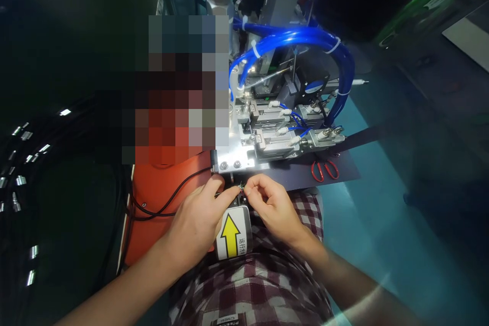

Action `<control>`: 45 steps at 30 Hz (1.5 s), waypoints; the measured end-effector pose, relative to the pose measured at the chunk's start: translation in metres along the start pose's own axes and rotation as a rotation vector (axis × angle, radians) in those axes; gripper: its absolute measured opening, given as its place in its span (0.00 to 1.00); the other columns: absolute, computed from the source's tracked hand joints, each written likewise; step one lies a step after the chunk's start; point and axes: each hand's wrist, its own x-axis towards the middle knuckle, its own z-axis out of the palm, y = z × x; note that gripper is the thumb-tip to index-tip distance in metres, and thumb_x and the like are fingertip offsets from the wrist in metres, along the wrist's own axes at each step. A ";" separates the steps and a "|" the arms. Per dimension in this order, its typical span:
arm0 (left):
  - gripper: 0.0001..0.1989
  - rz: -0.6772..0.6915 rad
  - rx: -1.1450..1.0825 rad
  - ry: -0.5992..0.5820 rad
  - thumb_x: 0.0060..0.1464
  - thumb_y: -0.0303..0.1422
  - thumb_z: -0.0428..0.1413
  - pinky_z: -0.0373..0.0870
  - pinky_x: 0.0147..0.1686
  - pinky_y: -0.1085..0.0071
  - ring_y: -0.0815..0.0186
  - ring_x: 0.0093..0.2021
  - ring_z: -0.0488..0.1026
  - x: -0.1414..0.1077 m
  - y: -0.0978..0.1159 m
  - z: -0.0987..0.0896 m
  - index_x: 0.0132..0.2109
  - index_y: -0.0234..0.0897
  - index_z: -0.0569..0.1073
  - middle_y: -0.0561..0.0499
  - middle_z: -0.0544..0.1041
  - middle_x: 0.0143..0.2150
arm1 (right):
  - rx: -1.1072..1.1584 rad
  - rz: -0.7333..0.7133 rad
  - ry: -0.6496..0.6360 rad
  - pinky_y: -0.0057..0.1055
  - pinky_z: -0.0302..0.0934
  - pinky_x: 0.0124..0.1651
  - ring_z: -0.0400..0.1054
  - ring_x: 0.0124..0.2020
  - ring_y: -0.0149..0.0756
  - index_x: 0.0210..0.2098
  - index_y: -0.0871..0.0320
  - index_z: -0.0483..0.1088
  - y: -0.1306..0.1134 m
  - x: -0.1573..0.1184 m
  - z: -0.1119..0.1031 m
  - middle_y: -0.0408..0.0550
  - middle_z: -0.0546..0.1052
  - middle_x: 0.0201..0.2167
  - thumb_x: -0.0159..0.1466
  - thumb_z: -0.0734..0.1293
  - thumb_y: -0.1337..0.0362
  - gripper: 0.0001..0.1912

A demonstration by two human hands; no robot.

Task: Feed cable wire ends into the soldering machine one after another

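Note:
My left hand (198,214) and my right hand (273,204) meet just in front of the metal fixture. Between the fingertips is a small tuft of fine wires (241,188). My right thumb and forefinger pinch these wires from the right. The left thumb presses against their other side, with its fingers curled over the fixture's near edge. A black cable (162,213) leads across the orange machine surface (153,244) to my left hand. Below the hands sits a white plate with a yellow arrow (230,237). The wires' lower ends are hidden.
Ahead stands a machine with metal cylinders (277,142) and a looped bundle of blue air tubes (301,35). Red-handled scissors (318,171) lie on the dark ledge to the right. At left, coiled black cables with metal connectors (21,180) lie on a dark surface. A blurred block hides part of the view.

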 end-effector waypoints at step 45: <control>0.17 -0.010 -0.029 0.004 0.54 0.23 0.48 0.72 0.30 0.65 0.60 0.32 0.71 -0.002 0.000 0.002 0.50 0.36 0.71 0.44 0.69 0.39 | -0.470 -0.349 0.148 0.31 0.55 0.33 0.64 0.28 0.33 0.35 0.58 0.70 -0.007 0.002 -0.003 0.46 0.72 0.28 0.64 0.62 0.67 0.06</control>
